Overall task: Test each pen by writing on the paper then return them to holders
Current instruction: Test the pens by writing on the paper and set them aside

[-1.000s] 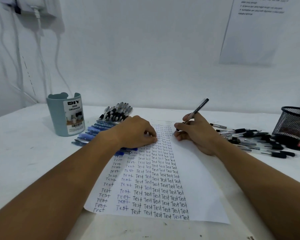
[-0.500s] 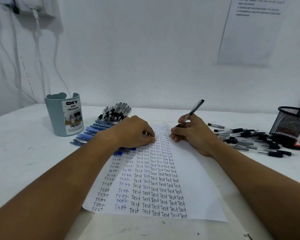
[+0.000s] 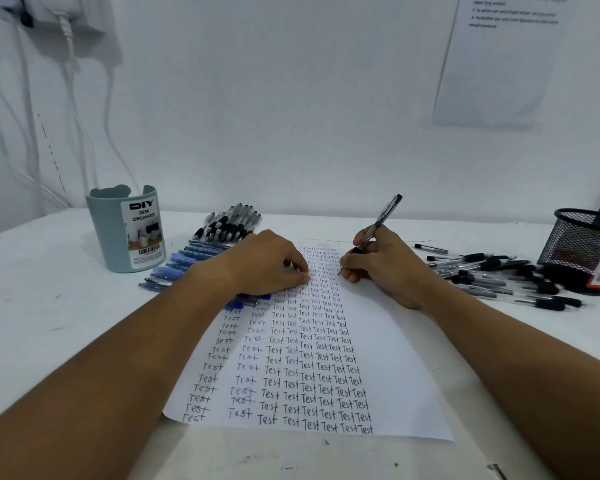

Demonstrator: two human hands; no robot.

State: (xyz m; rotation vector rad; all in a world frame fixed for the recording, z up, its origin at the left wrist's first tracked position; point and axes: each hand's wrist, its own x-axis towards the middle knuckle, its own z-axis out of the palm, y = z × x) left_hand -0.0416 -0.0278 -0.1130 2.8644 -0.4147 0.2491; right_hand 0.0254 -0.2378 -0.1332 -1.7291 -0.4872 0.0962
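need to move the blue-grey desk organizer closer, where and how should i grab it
Grip the desk organizer round its smooth middle wall, fingers wrapping it from the left or front. It stands upright and roughly cylindrical, and the table on those sides is bare, while the blue pens lie close against its right. Its scalloped top rim looks less handy to pinch.

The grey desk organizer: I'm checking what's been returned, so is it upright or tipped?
Upright. The grey desk organizer stands on its base on the table, open rim up. No pens show above the rim.
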